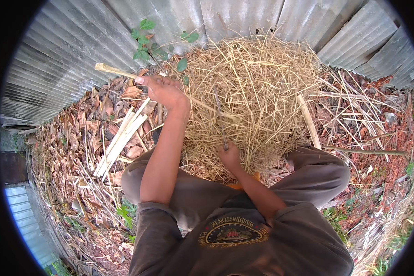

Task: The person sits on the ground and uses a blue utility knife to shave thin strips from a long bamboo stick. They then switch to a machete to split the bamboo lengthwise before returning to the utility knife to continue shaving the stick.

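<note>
My left hand (164,93), raised to the left of the straw heap, is closed round a long pale strip (112,70) of what looks like split bamboo. One end of it sticks out to the left. Its other part slants down to the right over the straw (262,87). Low in front of the straw, my right hand (229,155) is closed on a knife (223,131) with a long, thin dark blade pointing away from me. The blade crosses near the strip's right end; whether they touch I cannot tell.
Several pale split sticks (124,138) lie left of my knee on dry leaves (96,110). A thicker piece (309,122) leans at the straw's right edge. Thin sticks (349,110) lie scattered at the right. Corrugated metal sheets (244,18) stand behind, with a green plant (145,41) before them.
</note>
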The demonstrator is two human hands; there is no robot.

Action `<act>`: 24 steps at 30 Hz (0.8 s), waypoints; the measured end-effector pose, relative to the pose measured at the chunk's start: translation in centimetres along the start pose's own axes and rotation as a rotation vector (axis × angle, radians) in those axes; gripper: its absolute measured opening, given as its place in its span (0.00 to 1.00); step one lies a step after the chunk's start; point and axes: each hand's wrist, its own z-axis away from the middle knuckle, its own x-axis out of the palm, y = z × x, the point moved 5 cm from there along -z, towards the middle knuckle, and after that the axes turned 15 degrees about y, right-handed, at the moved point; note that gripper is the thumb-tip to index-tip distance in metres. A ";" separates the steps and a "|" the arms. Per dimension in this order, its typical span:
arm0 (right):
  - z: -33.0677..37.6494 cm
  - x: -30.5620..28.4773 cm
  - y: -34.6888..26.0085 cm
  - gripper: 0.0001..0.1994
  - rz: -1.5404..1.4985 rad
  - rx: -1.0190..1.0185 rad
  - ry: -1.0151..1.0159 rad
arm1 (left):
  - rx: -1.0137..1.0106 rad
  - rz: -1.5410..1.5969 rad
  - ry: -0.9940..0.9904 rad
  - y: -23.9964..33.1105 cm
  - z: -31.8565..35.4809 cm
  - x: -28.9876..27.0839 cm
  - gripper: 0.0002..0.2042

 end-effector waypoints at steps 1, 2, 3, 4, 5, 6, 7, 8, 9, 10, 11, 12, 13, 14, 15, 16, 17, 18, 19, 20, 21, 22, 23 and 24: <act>-1.0 -0.7 2.3 0.10 0.065 0.085 -0.012 | -0.096 0.022 0.058 -1.6 -1.8 -1.3 0.28; -1.7 -1.5 3.5 0.10 0.140 0.181 -0.015 | -0.067 0.037 0.016 -1.2 -2.0 -0.4 0.27; -1.3 -1.8 3.7 0.11 0.095 0.148 -0.012 | -0.038 0.051 -0.026 -0.8 -2.2 0.7 0.27; -1.6 -1.8 3.6 0.11 0.044 0.096 -0.013 | -0.010 0.053 -0.055 -0.5 -2.1 0.9 0.26; -1.4 -1.6 3.8 0.12 0.002 0.120 -0.021 | -0.039 0.057 -0.091 -0.4 -2.2 1.4 0.27; -0.7 -1.8 4.4 0.11 -0.046 0.209 -0.044 | -0.130 0.116 -0.184 -1.3 -1.5 0.6 0.27; -1.6 -1.5 3.8 0.11 -0.111 0.272 -0.051 | -0.205 0.187 -0.294 -2.0 -0.9 0.1 0.27; -1.4 -2.1 3.4 0.11 -0.171 0.414 -0.082 | -0.285 0.245 -0.392 -2.3 0.3 -0.4 0.27; -1.2 -2.4 2.9 0.10 -0.230 0.557 -0.114 | -0.352 0.204 -0.393 -3.1 1.3 -0.7 0.29; -1.1 -2.9 2.1 0.09 -0.275 0.598 -0.135 | -0.360 0.170 -0.455 -3.6 1.9 -0.7 0.29; -1.1 -3.3 1.5 0.08 -0.315 0.635 -0.160 | -0.366 0.139 -0.510 -4.6 2.2 -0.9 0.30; -1.2 -3.4 1.2 0.07 -0.355 0.673 -0.184 | -0.372 0.107 -0.567 -5.4 2.2 -1.0 0.30; -1.5 -3.7 1.3 0.07 -0.425 0.704 -0.186 | -0.353 0.122 -0.658 -5.8 2.4 -0.3 0.29; -2.1 -4.3 0.6 0.07 -0.396 0.694 -0.168 | -0.319 0.066 -0.647 -5.2 3.3 0.8 0.28; -2.6 -5.1 -0.1 0.07 -0.367 0.684 -0.150 | -0.285 0.009 -0.637 -4.8 4.7 2.1 0.28; -2.9 -6.1 -1.6 0.07 -0.338 0.670 -0.135 | -0.246 -0.042 -0.624 -4.5 5.9 3.3 0.27; -2.7 -7.5 -4.0 0.07 -0.359 0.652 -0.129 | -0.235 -0.039 -0.615 -5.1 6.5 4.1 0.27; -3.3 -7.6 -3.9 0.08 -0.357 0.502 -0.091 | -0.226 -0.037 -0.605 -5.7 7.0 5.1 0.27; -3.6 -7.9 -3.0 0.08 -0.352 0.355 -0.047 | -0.223 -0.034 -0.598 -6.3 7.5 5.9 0.26; -3.6 -8.2 -2.7 0.08 -0.346 0.209 -0.006 | -0.234 -0.031 -0.600 -7.1 7.6 6.4 0.26; -2.9 -8.3 -1.9 0.08 -0.263 0.117 0.103 | -0.246 -0.028 -0.601 -7.8 7.7 6.9 0.26; -2.0 -7.5 -0.8 0.08 -0.243 0.221 0.031 | -0.255 -0.025 -0.598 -8.5 7.7 7.2 0.26; -1.0 -6.9 0.3 0.08 -0.226 0.329 -0.039 | -0.244 -0.010 -0.580 -8.3 7.9 7.6 0.26; -0.6 -6.6 1.5 0.08 -0.207 0.435 -0.109 | -0.270 -0.009 -0.574 -8.9 7.8 7.8 0.26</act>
